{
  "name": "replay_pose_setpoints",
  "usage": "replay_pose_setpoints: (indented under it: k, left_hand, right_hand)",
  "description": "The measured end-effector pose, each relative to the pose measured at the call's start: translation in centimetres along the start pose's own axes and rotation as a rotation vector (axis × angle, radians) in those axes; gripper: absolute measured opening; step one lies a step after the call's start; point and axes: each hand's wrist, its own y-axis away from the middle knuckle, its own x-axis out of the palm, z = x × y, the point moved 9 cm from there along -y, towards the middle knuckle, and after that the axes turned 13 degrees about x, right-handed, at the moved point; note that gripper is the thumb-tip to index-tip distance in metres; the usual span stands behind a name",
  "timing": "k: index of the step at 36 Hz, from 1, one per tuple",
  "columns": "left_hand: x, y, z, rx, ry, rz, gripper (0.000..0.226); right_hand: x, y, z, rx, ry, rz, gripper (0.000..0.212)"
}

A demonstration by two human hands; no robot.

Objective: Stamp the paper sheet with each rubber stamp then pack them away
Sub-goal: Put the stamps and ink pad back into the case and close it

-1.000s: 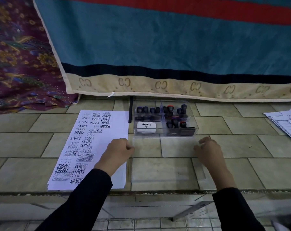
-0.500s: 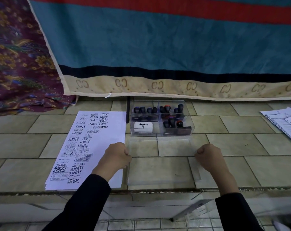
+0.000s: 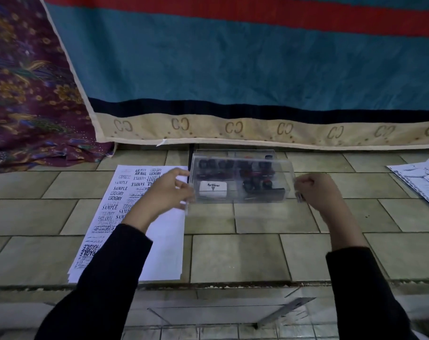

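Clear glossy plastic box (image 3: 242, 179), matt white paper sheet (image 3: 164, 241), smooth glazed floor tiles (image 3: 235, 256), woven cloth hanging (image 3: 233, 69).

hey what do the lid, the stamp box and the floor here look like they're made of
Lid: clear, glossy hard plastic by the look; the floor tiles show straight through it.
Box: the same clear plastic, probably acrylic; stamps and a white ink pad are visible through its walls.
Floor: greenish-beige tiles, likely ceramic, with a dull sheen and dark grout lines.
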Motion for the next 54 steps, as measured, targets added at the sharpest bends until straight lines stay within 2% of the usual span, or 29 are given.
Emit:
replay_pose_setpoints:
  k: [3, 6, 11, 14, 27, 35, 49, 54]
  left_hand:
    - [-0.5, -2.9, -0.3, 0.017, -0.056, -0.068, 0.045]
    - [-0.4, -5.4, -0.3, 0.007, -0.113, -0.093, 0.042]
    - [-0.2, -7.9, -0.3, 0.029, -0.209, -0.116, 0.024]
    - [0.1, -8.6, 0.0, 0.020, -0.244, -0.119, 0.013]
    - [-0.2, -8.9, 1.1, 0.001, -0.122, -0.202, 0.028]
    - [-0.4, -8.7, 1.3, 0.030, -0.207, -0.221, 0.007]
    - [-0.4, -8.8, 2.7, -0.023, -0.204, -0.235, 0.010]
    - [-0.2, -8.8, 2.9, -0.036, -0.200, -0.232, 0.009]
  right_hand:
    - [0.3, -2.0, 1.5, -0.016, -0.090, -0.024, 0.009]
    - [0.6, -4.0, 2.7, -0.026, -0.070, -0.062, 0.023]
    - [0.5, -6.2, 3.8, -0.045, -0.006, -0.164, 0.024]
    - [1.0, -6.8, 3.7, -0.053, 0.001, -0.161, 0.023]
    - [2.0, -8.2, 2.4, -0.043, 0.015, -0.173, 0.016]
    - [2.3, -8.4, 1.8, -0.028, -0.065, -0.166, 0.018]
    - [2.4, -8.7, 0.9, 0.046, -0.076, -0.138, 0.025]
    - [2.9, -8.3, 0.5, 0.061, -0.088, -0.090, 0.014]
